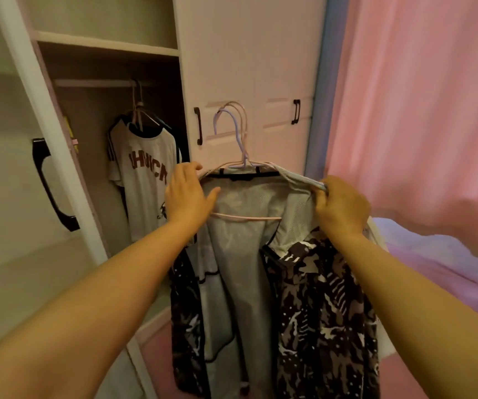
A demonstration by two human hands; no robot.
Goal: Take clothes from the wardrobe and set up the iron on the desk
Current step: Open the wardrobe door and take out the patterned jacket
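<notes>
Hanging in the open wardrobe (108,139) at far left is a white shirt (145,174). Nearer, the left hand (189,194) lies with straight fingers (213,194) against the jacket (318,306), by the left end of its hangers (242,133). The jacket hangs clear of the wardrobe, long axis downward, between both hands. The right hand (341,208) pinches its right shoulder, so that hand seems to carry it. Curtain (419,110) and bed (448,269) lie right.

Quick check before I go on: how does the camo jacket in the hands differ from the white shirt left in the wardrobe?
The camo jacket is dark-patterned and open-fronted; the white shirt is pale with red lettering. The jacket is out of the wardrobe, its shoulder gripped by the right hand, left hand open against it; the shirt hangs untouched from the rail. Both are on hangers.
</notes>
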